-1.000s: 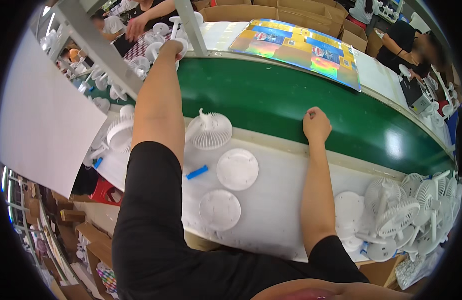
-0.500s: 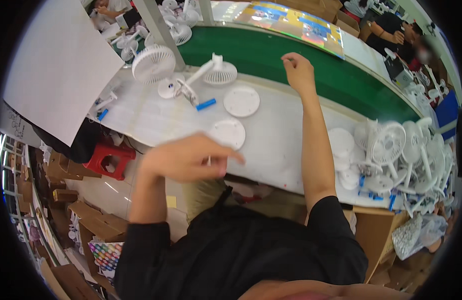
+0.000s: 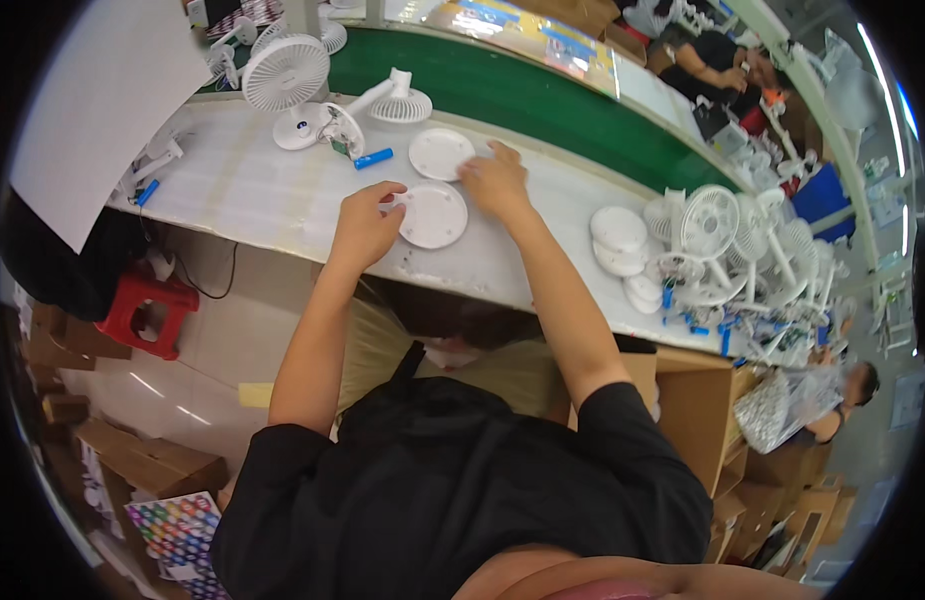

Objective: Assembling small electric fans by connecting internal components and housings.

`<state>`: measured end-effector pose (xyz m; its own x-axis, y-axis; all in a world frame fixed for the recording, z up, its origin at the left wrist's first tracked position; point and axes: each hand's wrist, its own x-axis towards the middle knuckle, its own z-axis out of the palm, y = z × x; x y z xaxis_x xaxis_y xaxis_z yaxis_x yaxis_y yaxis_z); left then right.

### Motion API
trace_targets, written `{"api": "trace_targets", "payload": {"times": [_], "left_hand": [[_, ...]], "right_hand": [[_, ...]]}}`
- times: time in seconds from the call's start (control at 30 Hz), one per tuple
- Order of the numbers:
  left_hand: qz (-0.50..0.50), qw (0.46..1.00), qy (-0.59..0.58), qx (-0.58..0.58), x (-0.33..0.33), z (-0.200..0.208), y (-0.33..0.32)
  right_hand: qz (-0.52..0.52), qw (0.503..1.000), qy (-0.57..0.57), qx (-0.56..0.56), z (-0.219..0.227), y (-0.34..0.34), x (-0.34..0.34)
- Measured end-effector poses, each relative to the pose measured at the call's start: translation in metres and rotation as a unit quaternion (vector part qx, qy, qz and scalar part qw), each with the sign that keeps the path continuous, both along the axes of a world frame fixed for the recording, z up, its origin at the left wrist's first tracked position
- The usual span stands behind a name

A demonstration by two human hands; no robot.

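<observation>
Two round white base plates (image 3: 432,215) lie flat on the white bench, one nearer me and the other base plate (image 3: 441,154) just behind it. My left hand (image 3: 367,228) is at the left edge of the nearer plate, thumb and fingers curved but apart. At the right edge of the farther plate, my right hand (image 3: 496,180) has its fingers spread, the thumb side at or touching the rim. Neither hand lifts anything. Left of the plates rest a blue cylindrical battery (image 3: 373,158) and a white fan (image 3: 398,102) tipped head down, its base opened.
An upright white fan (image 3: 286,75) stands at the back left. Crowded on the bench's right are several fans (image 3: 710,222) and stacked white plates (image 3: 619,230). A green strip (image 3: 502,85) runs behind the bench. A red stool (image 3: 150,310) stands lower left; people work beyond.
Both hands have come down to the two plates, the right one from over the green strip and the left from nearer my body. The view has shifted too.
</observation>
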<state>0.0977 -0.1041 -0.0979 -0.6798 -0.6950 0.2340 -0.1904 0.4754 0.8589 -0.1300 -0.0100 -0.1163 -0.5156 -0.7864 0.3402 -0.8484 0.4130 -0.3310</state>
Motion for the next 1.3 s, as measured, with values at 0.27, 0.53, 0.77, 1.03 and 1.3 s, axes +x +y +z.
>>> {"api": "trace_targets", "payload": {"times": [0.27, 0.53, 0.77, 1.03, 1.3], "left_hand": [[0.197, 0.975, 0.069, 0.076, 0.004, -0.022, -0.134], [0.111, 0.973, 0.102, 0.173, -0.014, -0.016, -0.127], [0.084, 0.969, 0.211, 0.099, -0.017, 0.023, -0.03], [-0.019, 0.916, 0.385, 0.114, -0.007, 0.079, 0.05], [-0.016, 0.963, 0.265, -0.054, -0.002, 0.071, 0.053]], "right_hand": [[-0.183, 0.978, 0.007, 0.103, 0.046, 0.054, -0.007], [0.185, 0.932, -0.266, -0.161, 0.044, -0.111, 0.085], [0.084, 0.893, -0.375, -0.233, 0.079, -0.046, 0.105], [0.07, 0.874, -0.349, -0.33, 0.097, 0.028, 0.127], [0.073, 0.874, -0.258, -0.407, 0.108, 0.052, 0.144]]}}
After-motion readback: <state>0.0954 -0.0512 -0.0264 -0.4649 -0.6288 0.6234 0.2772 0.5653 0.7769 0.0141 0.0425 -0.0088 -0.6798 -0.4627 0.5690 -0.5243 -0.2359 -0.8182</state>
